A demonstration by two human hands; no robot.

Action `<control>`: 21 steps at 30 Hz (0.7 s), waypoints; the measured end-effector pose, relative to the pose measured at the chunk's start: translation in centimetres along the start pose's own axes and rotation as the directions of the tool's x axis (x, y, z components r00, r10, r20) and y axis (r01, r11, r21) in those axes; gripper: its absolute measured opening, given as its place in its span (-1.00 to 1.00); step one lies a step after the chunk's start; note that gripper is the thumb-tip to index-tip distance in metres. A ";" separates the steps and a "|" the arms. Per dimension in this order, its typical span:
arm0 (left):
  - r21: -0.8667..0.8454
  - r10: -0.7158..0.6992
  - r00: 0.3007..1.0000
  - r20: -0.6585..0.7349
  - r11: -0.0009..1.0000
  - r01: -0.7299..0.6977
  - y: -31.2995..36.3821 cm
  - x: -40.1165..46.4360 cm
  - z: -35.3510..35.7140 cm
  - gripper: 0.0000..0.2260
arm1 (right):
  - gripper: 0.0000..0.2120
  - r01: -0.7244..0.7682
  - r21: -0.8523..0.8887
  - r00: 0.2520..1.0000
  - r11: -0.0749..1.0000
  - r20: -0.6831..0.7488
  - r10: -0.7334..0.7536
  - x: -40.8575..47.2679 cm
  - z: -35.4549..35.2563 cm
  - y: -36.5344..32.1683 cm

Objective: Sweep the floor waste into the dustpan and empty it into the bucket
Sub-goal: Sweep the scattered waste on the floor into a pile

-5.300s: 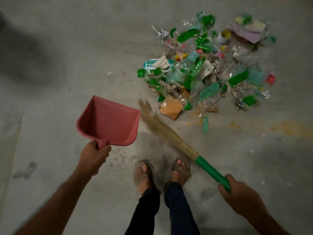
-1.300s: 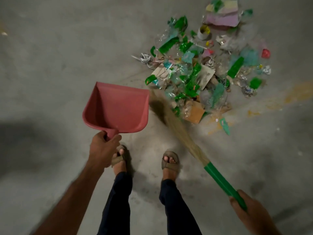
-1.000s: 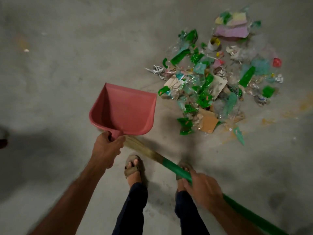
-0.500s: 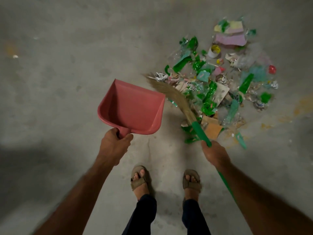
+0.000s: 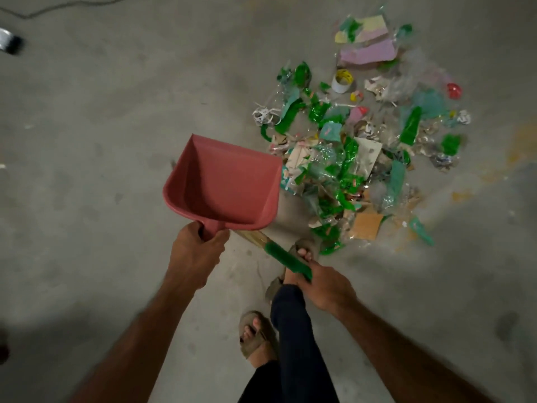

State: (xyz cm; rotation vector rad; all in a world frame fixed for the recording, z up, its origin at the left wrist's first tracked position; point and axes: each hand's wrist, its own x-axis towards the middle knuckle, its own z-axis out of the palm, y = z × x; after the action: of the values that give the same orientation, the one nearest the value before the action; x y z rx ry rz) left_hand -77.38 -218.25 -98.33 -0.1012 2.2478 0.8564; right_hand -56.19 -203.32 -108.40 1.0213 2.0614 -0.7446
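Head view: left fingers (image 5: pixel 216 238) curl around the dustpan (image 5: pixel 223 181) handle; right fingers (image 5: pixel 308 279) grip the broom (image 5: pixel 286 258). For a clean sweep, lay the dustpan lip flat on the floor just beside the waste (image 5: pixel 357 158).

Grey concrete floor (image 5: pixel 101 170), scattered waste pile (image 5: pixel 357 158), perhaps a cable (image 5: pixel 72 8)

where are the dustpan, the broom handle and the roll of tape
dustpan (image 5: pixel 223 187), head view, inner floor of the pan
broom handle (image 5: pixel 286 258), head view, green grip
roll of tape (image 5: pixel 342 81), head view, its white side
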 end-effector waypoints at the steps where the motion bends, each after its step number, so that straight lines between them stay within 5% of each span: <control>1: 0.028 0.013 1.000 0.007 1.000 -0.013 1.4 1.4 0.8 -0.84 | -0.56 -0.016 0.022 1.000 1.000 -0.002 0.016 2.1 -0.4 -0.8; 12: 0.127 -0.048 0.993 0.111 0.991 0.034 12.9 9.8 5.7 -0.78 | -0.54 -0.293 0.377 0.939 0.879 -0.058 0.338 7.7 -7.9 6.1; 17: 0.216 -0.007 0.990 0.139 0.976 -0.024 17.2 11.9 6.0 -0.86 | -0.64 -0.219 0.569 0.950 0.792 -0.060 0.306 3.1 -10.6 10.4; 21: 0.243 0.030 0.990 0.138 0.968 -0.063 19.8 13.1 5.6 -0.88 | -0.68 -0.186 0.557 0.970 0.809 -0.027 0.242 -0.6 -9.9 12.1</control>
State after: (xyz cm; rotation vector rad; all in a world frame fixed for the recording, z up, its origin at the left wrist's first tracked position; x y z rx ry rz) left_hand -89.76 -197.25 -98.94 0.1220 2.2178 0.5822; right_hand -49.20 -189.93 -104.32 1.6095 1.7935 -1.2298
